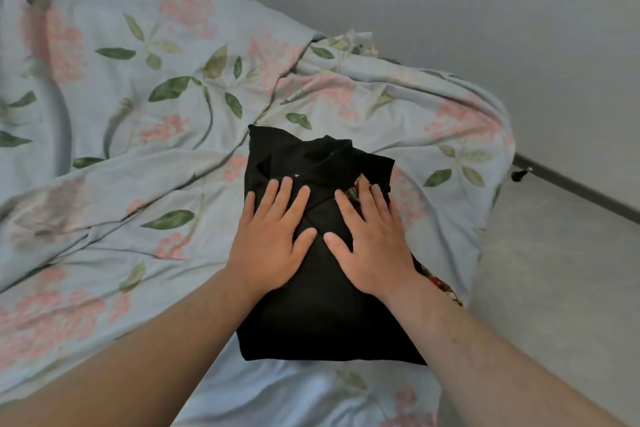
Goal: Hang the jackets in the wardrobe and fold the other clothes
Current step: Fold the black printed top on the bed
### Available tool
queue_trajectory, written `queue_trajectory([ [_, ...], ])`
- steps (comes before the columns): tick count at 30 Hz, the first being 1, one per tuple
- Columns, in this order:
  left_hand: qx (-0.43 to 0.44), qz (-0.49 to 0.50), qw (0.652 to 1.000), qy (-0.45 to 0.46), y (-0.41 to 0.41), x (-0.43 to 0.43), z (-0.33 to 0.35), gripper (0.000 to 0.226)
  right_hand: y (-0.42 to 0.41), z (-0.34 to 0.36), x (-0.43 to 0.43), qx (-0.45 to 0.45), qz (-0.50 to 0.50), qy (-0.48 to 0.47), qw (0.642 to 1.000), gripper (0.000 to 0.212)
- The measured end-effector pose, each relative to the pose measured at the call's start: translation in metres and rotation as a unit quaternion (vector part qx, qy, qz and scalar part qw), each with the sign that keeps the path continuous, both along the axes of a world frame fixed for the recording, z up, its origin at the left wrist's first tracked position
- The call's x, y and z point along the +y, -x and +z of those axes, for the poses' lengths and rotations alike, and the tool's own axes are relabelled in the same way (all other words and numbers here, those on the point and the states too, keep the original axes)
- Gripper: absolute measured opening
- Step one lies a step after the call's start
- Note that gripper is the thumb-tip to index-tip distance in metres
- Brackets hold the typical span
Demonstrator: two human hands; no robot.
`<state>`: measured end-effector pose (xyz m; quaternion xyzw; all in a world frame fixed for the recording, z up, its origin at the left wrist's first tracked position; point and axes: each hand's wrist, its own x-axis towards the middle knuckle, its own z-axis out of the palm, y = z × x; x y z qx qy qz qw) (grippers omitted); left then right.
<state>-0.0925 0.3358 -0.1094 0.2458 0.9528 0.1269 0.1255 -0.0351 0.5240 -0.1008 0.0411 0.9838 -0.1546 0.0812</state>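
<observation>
Pressing black garment (325,322), both hands (268,246) (375,246) flat

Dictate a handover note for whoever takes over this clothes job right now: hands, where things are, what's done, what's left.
Left hand: open, pressing flat on the folded black fabric garment.
Right hand: same, beside it.
Garment lies on the pale blue floral bed cover; red-and-green patterned cloth peeks out at its right edge.
Done: black garment looks folded.
Left: jackets and wardrobe not in view; locate them.
</observation>
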Motion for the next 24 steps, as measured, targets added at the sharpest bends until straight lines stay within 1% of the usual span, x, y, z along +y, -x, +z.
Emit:
queue_trajectory([
  [3, 0.011, 0.026, 0.999, 0.025, 0.007, 0.008, -0.022, 0.07, 0.008, -0.023, 0.004, -0.022, -0.003, 0.008, 1.0, 0.075],
  [9, 0.035, 0.033, 0.998, 0.034, 0.008, 0.012, -0.056, 0.065, 0.014, -0.059, 0.006, -0.003, -0.016, -0.01, 1.0, 0.071],
  [13, 0.022, 0.037, 0.998, 0.054, 0.012, 0.016, -0.07, 0.066, 0.018, -0.069, 0.007, -0.006, -0.019, -0.004, 1.0, 0.07],
  [16, 0.01, 0.035, 0.998, 0.053, 0.014, 0.016, -0.066, 0.067, 0.02, -0.062, 0.009, -0.016, -0.013, 0.016, 1.0, 0.071],
  [18, 0.009, 0.034, 0.999, 0.018, 0.013, 0.013, -0.058, 0.069, 0.018, -0.053, 0.011, -0.011, -0.009, 0.051, 0.999, 0.074],
  [20, 0.004, 0.055, 0.997, -0.06, 0.01, 0.009, -0.048, 0.071, 0.011, -0.041, 0.013, 0.015, -0.039, 0.114, 0.993, 0.077],
  [22, -0.008, 0.138, 0.979, -0.15, 0.004, 0.002, -0.036, 0.076, -0.001, -0.029, 0.014, 0.038, -0.109, 0.157, 0.981, 0.082],
  [24, -0.047, 0.248, 0.944, -0.213, 0.006, -0.004, -0.026, 0.082, -0.006, -0.022, 0.017, 0.029, -0.194, 0.184, 0.963, 0.089],
])
